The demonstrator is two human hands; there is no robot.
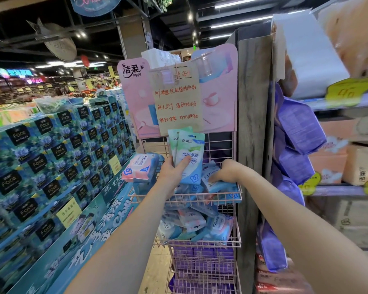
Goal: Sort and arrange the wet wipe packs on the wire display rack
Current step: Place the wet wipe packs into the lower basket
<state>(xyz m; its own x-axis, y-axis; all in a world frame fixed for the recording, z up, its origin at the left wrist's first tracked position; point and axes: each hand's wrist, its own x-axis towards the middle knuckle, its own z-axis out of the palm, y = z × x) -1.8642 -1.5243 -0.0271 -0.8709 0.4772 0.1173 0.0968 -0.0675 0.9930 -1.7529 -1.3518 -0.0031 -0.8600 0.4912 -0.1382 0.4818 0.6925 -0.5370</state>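
A pink wire display rack (202, 197) stands in front of me with several baskets of wet wipe packs. My left hand (172, 171) holds two slim green-and-blue packs (189, 149) upright above the top basket. My right hand (226, 171) reaches into the top basket's right side, fingers down on a blue pack (217, 184) lying there; whether it grips the pack is unclear. A pink-and-blue pack (141, 167) lies at the basket's left end. The second basket (200, 244) holds a loose heap of blue and pink packs. Lower tiers hold purple packs (202, 266).
A pink sign board with a handwritten brown paper note (177, 100) tops the rack. A tall stack of blue tissue boxes (57, 158) fills the left. A wooden post (252, 124) and shelves with purple bags (297, 132) and tissue bundles stand close on the right.
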